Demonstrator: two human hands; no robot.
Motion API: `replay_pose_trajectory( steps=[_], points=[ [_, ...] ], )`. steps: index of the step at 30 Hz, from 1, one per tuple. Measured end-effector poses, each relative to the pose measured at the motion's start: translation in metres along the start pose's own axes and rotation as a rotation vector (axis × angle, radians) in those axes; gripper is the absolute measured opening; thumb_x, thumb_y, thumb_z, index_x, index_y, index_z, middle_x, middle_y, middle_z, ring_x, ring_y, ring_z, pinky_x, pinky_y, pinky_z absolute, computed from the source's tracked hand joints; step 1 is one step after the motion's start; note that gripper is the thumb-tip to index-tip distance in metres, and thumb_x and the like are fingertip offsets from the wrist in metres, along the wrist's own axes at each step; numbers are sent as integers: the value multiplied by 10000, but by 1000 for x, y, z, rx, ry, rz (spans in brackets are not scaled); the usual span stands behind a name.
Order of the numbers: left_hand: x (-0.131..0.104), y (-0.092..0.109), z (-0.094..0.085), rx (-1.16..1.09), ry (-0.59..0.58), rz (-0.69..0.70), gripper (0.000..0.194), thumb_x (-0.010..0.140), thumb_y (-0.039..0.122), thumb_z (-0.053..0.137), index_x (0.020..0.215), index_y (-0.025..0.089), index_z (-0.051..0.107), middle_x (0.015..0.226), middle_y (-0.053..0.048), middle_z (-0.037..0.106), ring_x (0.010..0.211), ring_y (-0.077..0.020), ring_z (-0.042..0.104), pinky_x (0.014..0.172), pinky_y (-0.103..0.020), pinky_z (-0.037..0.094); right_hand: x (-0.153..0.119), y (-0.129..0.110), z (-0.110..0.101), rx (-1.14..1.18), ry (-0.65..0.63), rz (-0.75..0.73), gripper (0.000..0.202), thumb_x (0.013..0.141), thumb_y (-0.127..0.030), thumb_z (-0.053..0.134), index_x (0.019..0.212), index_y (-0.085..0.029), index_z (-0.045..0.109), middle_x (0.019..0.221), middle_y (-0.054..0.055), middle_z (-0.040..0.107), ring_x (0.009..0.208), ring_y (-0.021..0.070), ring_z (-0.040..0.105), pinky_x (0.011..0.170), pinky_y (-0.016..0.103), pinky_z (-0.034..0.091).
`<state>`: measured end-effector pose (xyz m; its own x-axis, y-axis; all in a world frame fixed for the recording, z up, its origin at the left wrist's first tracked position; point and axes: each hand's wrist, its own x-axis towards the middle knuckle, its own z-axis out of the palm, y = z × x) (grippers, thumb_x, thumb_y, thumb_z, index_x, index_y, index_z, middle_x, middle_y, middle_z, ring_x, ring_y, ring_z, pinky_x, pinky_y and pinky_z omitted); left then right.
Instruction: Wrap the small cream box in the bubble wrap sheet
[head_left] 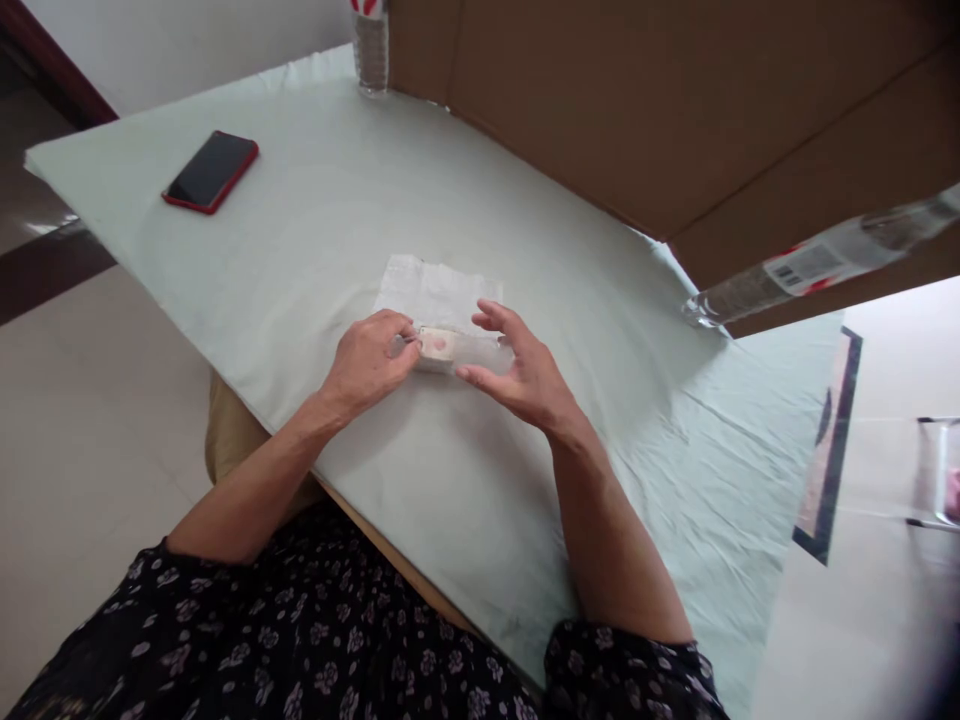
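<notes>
A small pale box-like item (438,345) with a pinkish mark on its top lies on a white sheet (439,285), which looks like tissue or thin paper. At its left end, my left hand (371,355) pinches it between thumb and fingertips. Part of the sheet stretches to the right of the item, partly covered by my right hand (525,365). That hand is curved, with thumb and fingers apart around the sheet's right end. Whether its fingertips touch the sheet, I cannot tell.
A pale green cloth covers the table (300,220). A phone in a red case (211,172) lies at the far left. A large cardboard panel (600,100) stands at the back, with one clear bottle (371,50) at its left and another bottle (817,262) leaning at its right.
</notes>
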<state>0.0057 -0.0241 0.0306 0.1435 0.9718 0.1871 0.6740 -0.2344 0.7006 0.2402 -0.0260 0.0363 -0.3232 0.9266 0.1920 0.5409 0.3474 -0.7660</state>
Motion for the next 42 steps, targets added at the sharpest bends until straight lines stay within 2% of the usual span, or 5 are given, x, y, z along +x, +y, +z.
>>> replay_pose_trajectory(
  steps=[8,12,17,36,42],
  points=[
    [9,-1,1,-117,-39,-125,145,789,354,658,785,209,667,1125,-38,769,565,-107,512,658,-316,491,27,10,13,-18,-39,83,220,810,-367,734,989,-240,724,902,17,723,794,197,623,760,345,491],
    [11,-3,7,-225,-20,-128,151,786,347,639,753,202,659,1146,-47,778,634,-125,586,661,-301,497,31,13,19,80,-11,79,77,807,-302,689,778,-231,689,918,26,718,881,207,643,783,336,492],
    [12,-8,14,-347,-9,-119,147,793,328,628,738,197,664,1010,-56,792,905,-207,704,777,-318,543,30,14,25,236,10,115,126,823,-332,687,771,-220,660,1078,55,748,1009,228,675,873,364,511],
    [9,-8,14,-411,-21,-167,127,782,295,635,720,190,671,897,-36,783,832,-181,686,748,-298,519,28,17,27,185,26,202,174,824,-371,668,755,-212,652,771,13,713,728,173,624,698,312,487],
    [9,-6,12,-430,-34,-177,138,780,297,640,707,180,657,929,-53,789,880,-193,699,774,-298,519,21,7,16,-184,325,-3,80,881,-240,607,884,-220,684,980,58,742,943,233,660,880,407,491]
  ],
)
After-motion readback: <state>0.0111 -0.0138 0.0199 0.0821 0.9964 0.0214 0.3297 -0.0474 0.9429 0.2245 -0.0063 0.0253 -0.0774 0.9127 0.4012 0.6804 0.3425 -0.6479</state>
